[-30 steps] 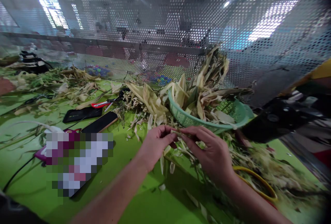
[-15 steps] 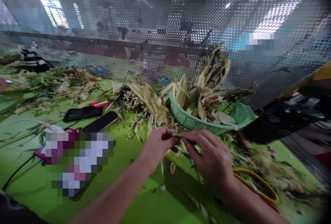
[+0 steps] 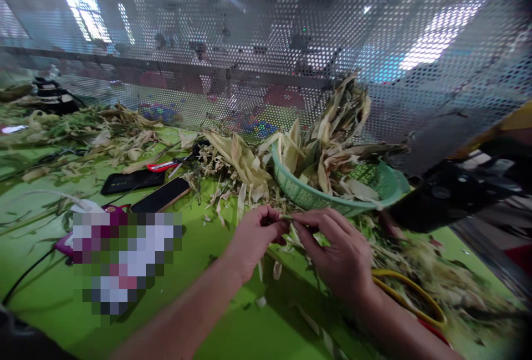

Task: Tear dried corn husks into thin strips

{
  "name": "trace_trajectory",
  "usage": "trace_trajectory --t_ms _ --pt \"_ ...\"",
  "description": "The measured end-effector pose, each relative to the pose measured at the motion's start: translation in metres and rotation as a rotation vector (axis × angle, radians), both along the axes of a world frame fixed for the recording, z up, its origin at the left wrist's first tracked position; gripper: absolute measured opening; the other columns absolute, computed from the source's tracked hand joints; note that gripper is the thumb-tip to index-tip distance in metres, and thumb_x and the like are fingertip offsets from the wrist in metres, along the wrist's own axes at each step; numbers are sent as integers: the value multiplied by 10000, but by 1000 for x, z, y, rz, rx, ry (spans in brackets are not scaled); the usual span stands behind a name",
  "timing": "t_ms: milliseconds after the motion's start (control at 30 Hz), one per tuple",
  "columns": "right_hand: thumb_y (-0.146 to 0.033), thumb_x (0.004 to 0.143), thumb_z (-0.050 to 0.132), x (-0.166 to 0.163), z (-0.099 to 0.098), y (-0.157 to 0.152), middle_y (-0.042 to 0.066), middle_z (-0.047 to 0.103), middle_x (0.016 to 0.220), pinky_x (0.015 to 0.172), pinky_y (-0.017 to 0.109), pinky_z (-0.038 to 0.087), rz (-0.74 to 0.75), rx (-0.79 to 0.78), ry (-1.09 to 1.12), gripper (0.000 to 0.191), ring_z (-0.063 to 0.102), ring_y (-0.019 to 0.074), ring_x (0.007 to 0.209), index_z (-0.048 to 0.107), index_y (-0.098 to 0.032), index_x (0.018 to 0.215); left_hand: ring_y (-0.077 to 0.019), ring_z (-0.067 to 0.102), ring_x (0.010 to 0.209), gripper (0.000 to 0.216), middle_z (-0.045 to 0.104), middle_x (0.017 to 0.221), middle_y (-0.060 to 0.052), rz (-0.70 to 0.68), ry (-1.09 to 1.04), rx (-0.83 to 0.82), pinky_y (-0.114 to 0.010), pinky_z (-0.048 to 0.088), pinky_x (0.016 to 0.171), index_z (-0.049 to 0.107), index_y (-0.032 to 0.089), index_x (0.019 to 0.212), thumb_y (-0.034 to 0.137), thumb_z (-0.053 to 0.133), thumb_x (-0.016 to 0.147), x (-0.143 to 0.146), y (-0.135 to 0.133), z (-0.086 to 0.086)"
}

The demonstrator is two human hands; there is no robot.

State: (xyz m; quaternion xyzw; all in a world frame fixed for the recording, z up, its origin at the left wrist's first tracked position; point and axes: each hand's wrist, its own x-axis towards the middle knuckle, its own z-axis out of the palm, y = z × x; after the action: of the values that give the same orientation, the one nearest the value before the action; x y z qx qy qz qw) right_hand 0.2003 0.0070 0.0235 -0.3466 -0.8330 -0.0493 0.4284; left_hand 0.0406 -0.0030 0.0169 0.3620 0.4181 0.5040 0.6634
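Observation:
My left hand [image 3: 254,236] and my right hand [image 3: 339,251] meet over the green table [image 3: 199,271], fingertips pinched on the same thin pale-green husk strip [image 3: 286,217]. More pale strips hang down below my fingers. Just behind my hands stands a teal plastic basket [image 3: 310,196] heaped with dry corn husks [image 3: 332,127]. Loose husk scraps [image 3: 233,169] lie piled left of the basket.
Two dark phones [image 3: 143,188] and red-handled scissors [image 3: 164,166] lie at the left, with a white cable. A yellow-rimmed bowl [image 3: 415,299] sits at my right wrist. A black machine [image 3: 453,191] juts in from the right. Perforated metal screen [image 3: 266,44] closes the back.
My hands have sunk slightly and stayed pinched together on the strip; the fingers have shifted a little along it. Nothing else has moved.

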Motion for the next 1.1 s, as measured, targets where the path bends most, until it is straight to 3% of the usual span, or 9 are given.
trace_trajectory --t_ms 400,567,733,1100 --pt "-86 830 645 4 -3 2 59 725 892 714 332 467 -38 232 -255 202 659 195 798 645 -169 1014 -86 513 654 312 578 737 -6 10 -52 -18 -250 436 674 625 126 765 357 800 649 -2 -1 6" --pt "-95 834 642 2 3 2 43 721 905 760 311 500 41 43 -75 199 662 176 832 661 -191 1007 -80 531 666 253 608 795 -20 13 -39 11 -238 446 683 666 127 840 324 763 712 -4 2 4" --pt "-166 860 636 4 7 2 41 697 945 724 284 518 27 -192 67 170 649 167 840 667 -214 1019 -97 553 697 227 635 824 -42 -9 -40 71 -240 452 673 688 128 892 288 743 742 -7 2 2" --pt "-131 848 641 0 4 0 17 679 825 693 284 492 5 -104 32 104 628 150 766 664 -195 926 -100 543 678 277 610 749 -10 8 26 60 -257 446 675 650 131 829 314 791 675 -5 4 -2"
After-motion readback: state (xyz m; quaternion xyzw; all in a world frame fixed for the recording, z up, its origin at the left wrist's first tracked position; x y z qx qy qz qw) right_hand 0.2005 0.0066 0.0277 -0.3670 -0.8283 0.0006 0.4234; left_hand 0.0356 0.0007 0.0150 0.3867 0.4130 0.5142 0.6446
